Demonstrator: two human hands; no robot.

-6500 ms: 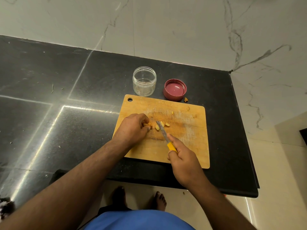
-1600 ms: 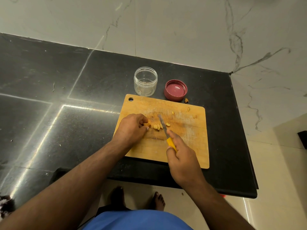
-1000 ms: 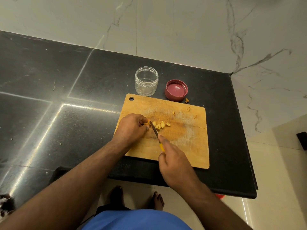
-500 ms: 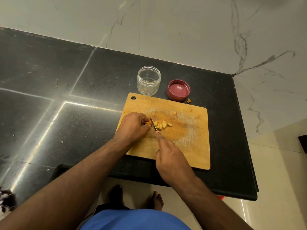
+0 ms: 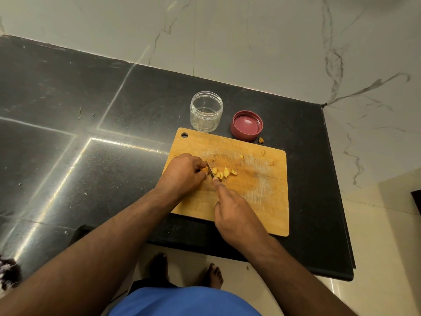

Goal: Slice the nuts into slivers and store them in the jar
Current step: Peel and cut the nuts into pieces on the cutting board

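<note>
Head view: both forearms reach forward from the bottom of the frame over a wooden cutting board (image 5: pixel 262 201). The left hand (image 5: pixel 184 172) lies knuckles-up on the board's left part, fingers curled down, their tips pinching a nut (image 5: pixel 204 169) against the wood. The right hand (image 5: pixel 234 215) is wrapped round the handle of a knife (image 5: pixel 210 171), forefinger stretched along the top; the handle is hidden inside the fist. The short blade stands just beside the left fingertips, against the held nut. Cut nut pieces (image 5: pixel 224 173) lie in a small heap just right of the blade, and a few stray bits sit near the board's far right corner.

The board rests on a glossy black stone counter (image 5: pixel 91 133) with pale seams. Behind the board stands an open clear jar (image 5: pixel 206 111); its red lid (image 5: pixel 247 125) lies upturned beside it, with one nut crumb (image 5: pixel 261 140) by the lid. White veined marble wall rises behind and to the right. Bare feet stand on cream floor tiles below.
</note>
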